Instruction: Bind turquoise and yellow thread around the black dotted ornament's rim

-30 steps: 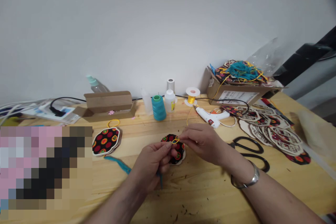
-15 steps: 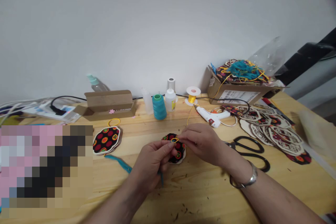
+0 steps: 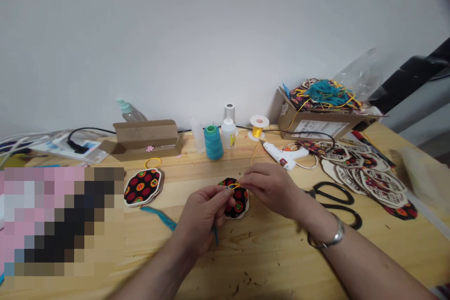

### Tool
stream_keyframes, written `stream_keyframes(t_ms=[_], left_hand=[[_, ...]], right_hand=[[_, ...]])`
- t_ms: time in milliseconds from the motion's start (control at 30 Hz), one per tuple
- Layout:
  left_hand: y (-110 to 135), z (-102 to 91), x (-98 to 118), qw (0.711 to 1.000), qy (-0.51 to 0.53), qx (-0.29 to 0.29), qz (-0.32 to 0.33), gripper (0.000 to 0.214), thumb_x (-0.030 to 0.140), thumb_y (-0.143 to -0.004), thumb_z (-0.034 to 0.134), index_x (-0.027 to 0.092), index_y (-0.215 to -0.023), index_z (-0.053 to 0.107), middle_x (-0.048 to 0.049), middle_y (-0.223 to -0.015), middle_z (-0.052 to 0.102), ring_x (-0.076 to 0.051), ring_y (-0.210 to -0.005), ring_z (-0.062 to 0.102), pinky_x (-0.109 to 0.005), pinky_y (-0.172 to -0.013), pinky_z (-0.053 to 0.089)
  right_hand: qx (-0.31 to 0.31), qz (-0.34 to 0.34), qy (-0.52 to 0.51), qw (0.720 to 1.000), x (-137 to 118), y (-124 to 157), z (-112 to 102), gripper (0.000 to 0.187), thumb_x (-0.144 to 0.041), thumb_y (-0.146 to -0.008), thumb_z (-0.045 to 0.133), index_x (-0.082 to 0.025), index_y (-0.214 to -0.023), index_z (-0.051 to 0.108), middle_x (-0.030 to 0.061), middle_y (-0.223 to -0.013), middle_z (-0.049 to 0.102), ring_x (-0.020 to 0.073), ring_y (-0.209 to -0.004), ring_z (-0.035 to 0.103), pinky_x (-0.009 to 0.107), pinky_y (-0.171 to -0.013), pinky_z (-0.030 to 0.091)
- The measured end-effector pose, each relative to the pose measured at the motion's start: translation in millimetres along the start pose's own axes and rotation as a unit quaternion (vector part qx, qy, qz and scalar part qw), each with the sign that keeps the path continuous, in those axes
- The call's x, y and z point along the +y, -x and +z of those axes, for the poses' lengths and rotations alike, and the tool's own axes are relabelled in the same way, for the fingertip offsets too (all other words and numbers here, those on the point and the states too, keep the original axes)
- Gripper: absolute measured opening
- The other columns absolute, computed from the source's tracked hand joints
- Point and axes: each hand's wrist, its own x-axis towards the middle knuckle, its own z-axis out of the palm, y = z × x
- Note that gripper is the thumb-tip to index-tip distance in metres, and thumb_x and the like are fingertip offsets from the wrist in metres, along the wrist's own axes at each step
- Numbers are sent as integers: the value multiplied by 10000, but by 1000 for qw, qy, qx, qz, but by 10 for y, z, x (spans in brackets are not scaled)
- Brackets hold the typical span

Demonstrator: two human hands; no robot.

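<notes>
Over a dark floral fabric piece [image 3: 239, 207] with a pale scalloped edge, both my hands pinch a small loop of yellow cord [image 3: 233, 186]. My left hand [image 3: 207, 206] has thumb and forefinger closed on the loop's near side; a strip of teal thread [image 3: 215, 236] hangs below this hand. My right hand [image 3: 269, 190], with a silver bracelet at the wrist, grips the loop's other side between its fingertips. Yellow cord runs up from behind the right hand toward the spool [image 3: 258, 129]. The exact grip points are partly hidden by my fingers.
Black-handled scissors [image 3: 333, 185] lie beside my right forearm. Behind stand a teal thread cone [image 3: 213, 143], a white bottle [image 3: 228, 133] and a glue gun [image 3: 284, 154]. Finished-looking floral pieces [image 3: 142, 187] sit left, stacked panels [image 3: 383, 183] right, and a filled carton [image 3: 316, 124] at the back.
The yellow loop has become narrower and flatter between my fingertips. My right hand has shifted very slightly; my left hand stays nearly in place.
</notes>
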Motion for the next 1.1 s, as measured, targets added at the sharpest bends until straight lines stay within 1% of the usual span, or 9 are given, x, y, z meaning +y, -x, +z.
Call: stream_keyframes(t_ms=[167,333,467,533,733,800,900,967,1100], left_hand=[[6,12,13,1000,4,-1,2,180,257,-658,703,105,-594,632,22,-487,540,-1,-360,276,-136,-330,186],[-16,-18,-5,1000,17,24,6,199,279,-653,709,90,-622,651,20,-502,525,4,-361,245,-140,-329,173],[-43,-40,-28,999,28,20,-7,211,290,-649,713,84,-644,668,74,-418,385,-4,-363,199,-145,-335,147],[-45,-33,-35,999,29,9,-18,217,299,-643,716,87,-637,672,83,-405,355,-7,-363,191,-146,-336,141],[-4,31,-14,999,-32,12,-10,244,337,-652,701,95,-625,698,69,-361,407,-13,-335,212,-157,-326,154],[11,48,1,998,-58,15,1,202,312,-647,707,110,-650,712,33,-407,522,-26,-343,316,-156,-347,245],[25,59,13,995,-94,13,22,158,273,-632,717,138,-713,731,-38,-634,693,-113,-548,563,-212,-553,441],[28,58,12,991,-129,15,33,167,267,-627,716,150,-745,737,-53,-711,720,-171,-677,615,-264,-665,466],[28,52,1,982,-180,24,50,155,276,-649,692,169,-749,742,-49,-715,729,-188,-680,627,-279,-663,476]], right_hand=[[1,-2,-8,1000,-1,-9,-15,151,-98,-797,515,-169,-787,648,39,-740,622,123,-702,555,228,-631,419],[2,-12,-21,1000,27,-10,-31,200,-52,-782,499,-182,-807,648,32,-760,624,118,-708,553,224,-633,417],[11,-25,-31,999,48,9,-14,199,-54,-775,515,-199,-815,645,19,-796,627,111,-707,547,220,-623,405],[10,-30,-34,999,49,14,-3,197,-56,-773,521,-204,-817,643,15,-815,625,109,-711,545,221,-624,402],[0,-36,-12,999,45,19,10,156,-94,-788,528,-200,-806,642,15,-809,619,109,-703,543,223,-610,389],[-2,-37,0,999,45,19,12,153,-104,-797,522,-199,-808,641,15,-797,619,111,-700,542,226,-609,385],[-15,-38,10,999,39,16,15,140,-118,-804,519,-193,-796,637,15,-777,615,113,-687,535,231,-600,378],[-17,-42,11,999,32,11,17,134,-138,-813,516,-189,-783,636,19,-771,614,116,-678,530,236,-592,371],[-12,-46,13,999,21,2,19,139,-151,-821,510,-183,-777,637,35,-780,616,120,-685,531,237,-593,371]])
